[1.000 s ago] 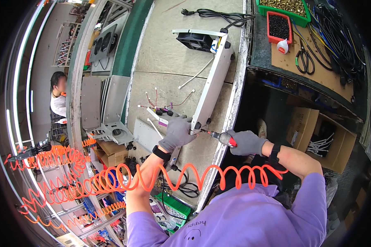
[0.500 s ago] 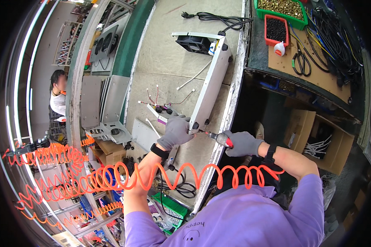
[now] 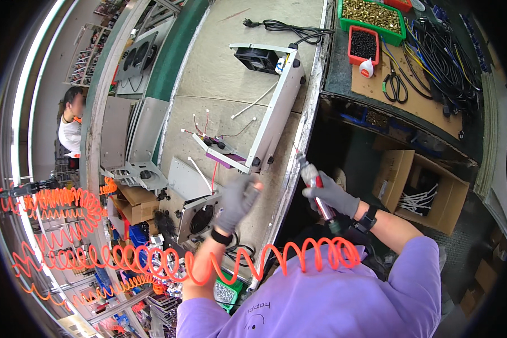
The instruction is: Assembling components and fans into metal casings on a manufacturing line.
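On the bench (image 3: 208, 84) lies a long light-grey metal housing (image 3: 276, 115), with a black fan (image 3: 259, 59) on a bracket at its far end. A purple-edged bracket (image 3: 225, 156) with thin wires and connectors adjoins its near end. My gloved left hand (image 3: 236, 204) hovers just short of that end, somewhat blurred, fingers loosely apart with nothing seen in them. Over the bench's right edge, my gloved right hand (image 3: 333, 194) grips a red-and-silver power screwdriver (image 3: 315, 188), its bit pointing away from me and apart from the housing.
An orange coiled hose (image 3: 197, 269) crosses in front of me. A second fan panel (image 3: 200, 217) lies left of my left hand. Right: a green bin (image 3: 372, 19), a red bin (image 3: 364, 45), scissors (image 3: 396, 87) and a carton (image 3: 428, 191). Beyond the bench, a person (image 3: 69, 124).
My left hand has let go of the housing's near end and drawn back. My right hand has pulled the screwdriver away from that end and tilted its bit away from me.
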{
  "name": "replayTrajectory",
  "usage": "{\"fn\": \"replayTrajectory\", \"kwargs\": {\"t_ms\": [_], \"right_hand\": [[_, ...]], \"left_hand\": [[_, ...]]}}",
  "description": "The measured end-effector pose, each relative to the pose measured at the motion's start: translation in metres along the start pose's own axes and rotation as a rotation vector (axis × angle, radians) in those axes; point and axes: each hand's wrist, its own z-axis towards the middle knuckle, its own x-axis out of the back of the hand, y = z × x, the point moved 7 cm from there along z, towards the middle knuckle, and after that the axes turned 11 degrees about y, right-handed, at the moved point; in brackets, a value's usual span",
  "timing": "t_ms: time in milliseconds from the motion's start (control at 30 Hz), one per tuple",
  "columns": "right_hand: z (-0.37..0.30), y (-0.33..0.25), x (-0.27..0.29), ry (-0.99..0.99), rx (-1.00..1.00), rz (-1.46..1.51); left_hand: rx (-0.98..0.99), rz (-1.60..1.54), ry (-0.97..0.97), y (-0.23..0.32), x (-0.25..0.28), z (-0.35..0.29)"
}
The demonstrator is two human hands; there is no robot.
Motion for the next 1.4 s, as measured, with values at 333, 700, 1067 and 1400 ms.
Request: {"fn": "replayTrajectory", "kwargs": {"t_ms": [333,700,1067,1400], "right_hand": [[-0.004,-0.021,-0.002,0.205,0.209,0.313],[-0.019,-0.006,-0.008,0.195,0.141,0.270],[-0.028,0.004,0.008,0.132,0.446,-0.627],[-0.032,0.020,-0.025,-0.159,0.172,-0.821]], "left_hand": [[0.458,-0.791,-0.088,0.070,-0.125,-0.080],[0.374,-0.687,-0.268,0.069,-0.120,-0.093],[1.062,-1.507,0.362,-0.071,-0.130,-0.116],[1.052,-1.638,0.400,-0.066,-0.115,-0.085]]}}
